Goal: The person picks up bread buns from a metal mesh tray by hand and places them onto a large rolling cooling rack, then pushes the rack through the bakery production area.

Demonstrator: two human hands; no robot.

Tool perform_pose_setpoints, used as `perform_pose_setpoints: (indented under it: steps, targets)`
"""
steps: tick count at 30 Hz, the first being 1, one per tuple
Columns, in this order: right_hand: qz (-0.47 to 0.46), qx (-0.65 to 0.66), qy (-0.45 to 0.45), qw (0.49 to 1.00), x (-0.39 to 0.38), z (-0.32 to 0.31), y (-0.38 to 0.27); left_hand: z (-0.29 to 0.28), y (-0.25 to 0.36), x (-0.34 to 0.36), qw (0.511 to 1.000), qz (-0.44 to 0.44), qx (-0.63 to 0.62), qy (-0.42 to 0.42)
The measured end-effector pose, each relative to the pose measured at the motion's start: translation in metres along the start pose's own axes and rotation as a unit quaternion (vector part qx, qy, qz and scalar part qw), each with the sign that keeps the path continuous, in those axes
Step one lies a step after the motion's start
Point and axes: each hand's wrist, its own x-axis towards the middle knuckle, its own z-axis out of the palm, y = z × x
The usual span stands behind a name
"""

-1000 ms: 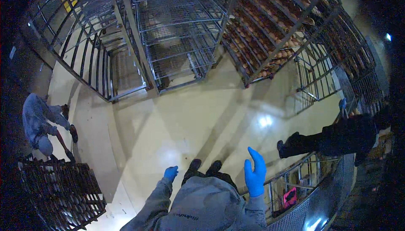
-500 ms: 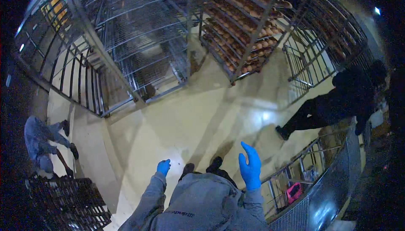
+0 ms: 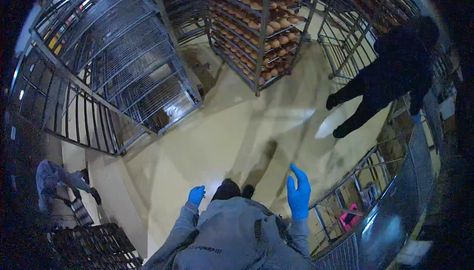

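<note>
Both of my hands wear blue gloves and hang in front of my grey sweatshirt, above the pale floor [image 3: 197, 151]. My left hand [image 3: 196, 195] has its fingers curled in, and no object shows in it. To the right, my right hand [image 3: 299, 193] is open, fingers extended and thumb apart, holding nothing. Neither hand touches anything. Nearest to my right hand is the metal-framed table [image 3: 385, 225] at the lower right, with a pink item [image 3: 350, 216] lying within its frame.
Ahead stands a rack of round brown baked goods [image 3: 261, 38]; left of it is a metal rack with wire shelves [image 3: 126, 48]. A person in dark clothes [image 3: 395, 67] stands at right. Another person [image 3: 54, 183] bends at far left beside stacked dark trays [image 3: 94, 245].
My view has shifted, moving the racks leftward. The dark-clothed person's legs now stand apart. At far left, the bending person now has a tray-like piece at the hands. My right hand stays open.
</note>
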Motion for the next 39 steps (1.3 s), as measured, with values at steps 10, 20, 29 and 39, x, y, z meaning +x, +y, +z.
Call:
perform_pose_setpoints:
  steps: [10, 20, 29, 39]
  targets:
    - [0.035, 0.014, -0.007, 0.999, 0.099, 0.014, 0.037, 0.047, 0.043, 0.073, 0.981, -0.044, 0.181, -0.049]
    - [0.105, -0.075, 0.027, 0.991, 0.25, 0.027, 0.089, 0.157, 0.188, 0.242, 0.98, 0.043, 0.145, -0.129]
    - [0.101, -0.051, -0.019, 0.993, 0.392, 0.055, 0.116, 0.237, 0.344, 0.311, 0.961, 0.21, 0.15, -0.097]
    - [0.138, 0.125, -0.111, 0.976, 0.576, 0.098, 0.187, 0.218, 0.31, 0.305, 0.987, -0.016, 0.153, -0.034]
